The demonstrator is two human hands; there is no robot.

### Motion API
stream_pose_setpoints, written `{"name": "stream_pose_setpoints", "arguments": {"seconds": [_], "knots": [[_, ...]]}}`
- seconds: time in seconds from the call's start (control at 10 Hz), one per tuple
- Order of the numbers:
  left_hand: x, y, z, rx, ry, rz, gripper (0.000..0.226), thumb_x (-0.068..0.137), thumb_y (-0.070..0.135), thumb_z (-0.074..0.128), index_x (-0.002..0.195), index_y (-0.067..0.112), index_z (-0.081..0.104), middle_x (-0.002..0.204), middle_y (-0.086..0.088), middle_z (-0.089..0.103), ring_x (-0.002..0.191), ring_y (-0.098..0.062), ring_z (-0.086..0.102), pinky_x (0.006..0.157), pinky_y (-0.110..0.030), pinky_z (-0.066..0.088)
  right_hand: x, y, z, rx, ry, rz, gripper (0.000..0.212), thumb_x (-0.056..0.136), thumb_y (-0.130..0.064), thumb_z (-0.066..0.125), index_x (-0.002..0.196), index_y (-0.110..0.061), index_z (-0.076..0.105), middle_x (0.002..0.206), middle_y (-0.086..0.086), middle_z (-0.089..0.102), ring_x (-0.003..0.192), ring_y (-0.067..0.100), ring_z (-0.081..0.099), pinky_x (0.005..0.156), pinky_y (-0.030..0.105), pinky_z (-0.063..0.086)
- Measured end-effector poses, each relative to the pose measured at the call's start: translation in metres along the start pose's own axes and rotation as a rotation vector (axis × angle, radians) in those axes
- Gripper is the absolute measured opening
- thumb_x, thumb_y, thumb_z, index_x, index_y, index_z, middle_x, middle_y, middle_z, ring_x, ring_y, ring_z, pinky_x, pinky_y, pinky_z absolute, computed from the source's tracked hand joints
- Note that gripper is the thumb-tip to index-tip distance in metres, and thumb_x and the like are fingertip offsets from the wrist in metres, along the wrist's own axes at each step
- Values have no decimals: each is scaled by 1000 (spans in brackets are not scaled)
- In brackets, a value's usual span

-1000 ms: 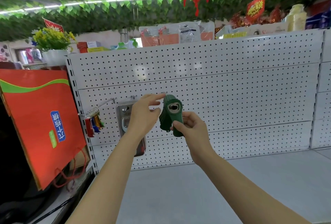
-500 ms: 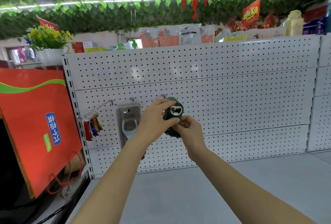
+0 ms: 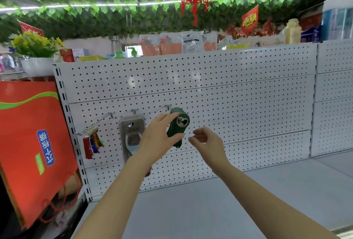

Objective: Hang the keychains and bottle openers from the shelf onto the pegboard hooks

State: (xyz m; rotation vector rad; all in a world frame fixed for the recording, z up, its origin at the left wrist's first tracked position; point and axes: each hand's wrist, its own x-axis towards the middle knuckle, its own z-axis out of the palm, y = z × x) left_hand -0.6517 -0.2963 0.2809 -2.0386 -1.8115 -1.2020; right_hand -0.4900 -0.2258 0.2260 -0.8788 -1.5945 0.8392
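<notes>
A green opener sits against the pegboard just below a hook, gripped by a person's left hand. The right hand hovers just beside it, fingers loosely curled and empty. To the left hang a steel opener and keychains; the grey shelf lies below.

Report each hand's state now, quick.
Left hand: closed on the green bottle opener by the pegboard.
Right hand: open, loosely curled, empty.
</notes>
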Motion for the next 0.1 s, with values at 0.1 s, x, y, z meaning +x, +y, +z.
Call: {"name": "stream_pose_setpoints", "arguments": {"seconds": [0.1], "knots": [[-2,-3,-6,127,-19,-7,69,85,52,68,146,39,41,141,18,46,125,-9,47,97,-32,45,1,-6,-18,-315,52,-95,34,86,-35,70,117,-22,62,111,-9,68,105,7,62,88,28,50]]}}
